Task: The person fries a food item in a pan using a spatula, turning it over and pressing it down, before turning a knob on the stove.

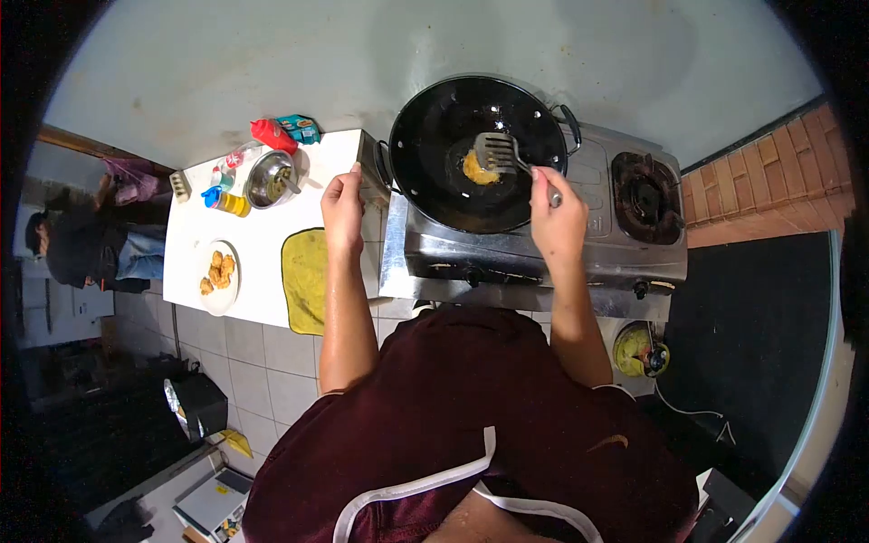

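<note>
Right hand (pixel 558 217) is closed around the handle of a slotted spatula (pixel 495 152), and the blade is inside the wok (pixel 425 118), lying partly over one golden piece of food (pixel 478 173) near the wok's middle. Left hand (pixel 342 215) is beside the wok's left handle, loosely open with the fingers a little bent, and I see nothing in it.

To the left of the wok, on the white table (pixel 262 303), a plate (pixel 233 291) carries several browned pieces (pixel 217 271); these, I judge, are already cooked. The piece in the wok has good colour, so its frying seems well advanced, but it is not yet on the plate. A metal bowl (pixel 257 184), also left of the wok, has some contents; whether these are more food for frying, I cannot tell.
</note>
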### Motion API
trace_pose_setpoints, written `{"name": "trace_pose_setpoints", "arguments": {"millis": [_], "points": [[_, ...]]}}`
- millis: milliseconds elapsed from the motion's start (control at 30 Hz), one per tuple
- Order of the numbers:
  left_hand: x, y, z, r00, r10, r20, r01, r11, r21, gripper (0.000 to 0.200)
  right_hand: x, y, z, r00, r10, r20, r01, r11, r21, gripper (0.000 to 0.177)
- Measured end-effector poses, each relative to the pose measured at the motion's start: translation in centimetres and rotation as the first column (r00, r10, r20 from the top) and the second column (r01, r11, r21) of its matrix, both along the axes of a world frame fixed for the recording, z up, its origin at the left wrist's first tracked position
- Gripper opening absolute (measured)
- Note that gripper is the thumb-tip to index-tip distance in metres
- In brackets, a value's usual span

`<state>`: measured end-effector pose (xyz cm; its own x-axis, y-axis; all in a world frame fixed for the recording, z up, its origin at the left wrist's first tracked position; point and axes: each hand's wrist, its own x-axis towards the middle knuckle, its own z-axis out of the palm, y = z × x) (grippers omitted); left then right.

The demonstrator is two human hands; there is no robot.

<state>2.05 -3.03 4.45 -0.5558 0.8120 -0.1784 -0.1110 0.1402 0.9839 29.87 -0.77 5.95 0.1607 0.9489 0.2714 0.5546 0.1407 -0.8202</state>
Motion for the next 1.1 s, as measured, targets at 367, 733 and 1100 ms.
{"name": "trace_pose_setpoints", "arguments": {"millis": [367, 733, 1100], "points": [[-0.7, 0.7, -2.0, 0.998, -0.034, 0.045, 0.035, 0.999, -0.037, 0.027, -0.1, 0.1, -1.3, 0.994, -0.068, -0.089, 0.073, 0.996, 0.056, 0.019], [-0.5, 1.0, -2.3, 0.996, -0.051, 0.073, 0.052, 0.999, -0.005, 0.027, -0.1, 0.0, -1.2, 0.998, -0.055, -0.02, 0.057, 0.992, 0.113, 0.025], [-0.1, 0.9, -2.3, 0.995, -0.008, 0.095, 0.009, 1.0, -0.013, 0.03, -0.8, 0.1, -1.2, 0.994, 0.034, -0.099, -0.029, 0.998, 0.048, 0.017]]}}
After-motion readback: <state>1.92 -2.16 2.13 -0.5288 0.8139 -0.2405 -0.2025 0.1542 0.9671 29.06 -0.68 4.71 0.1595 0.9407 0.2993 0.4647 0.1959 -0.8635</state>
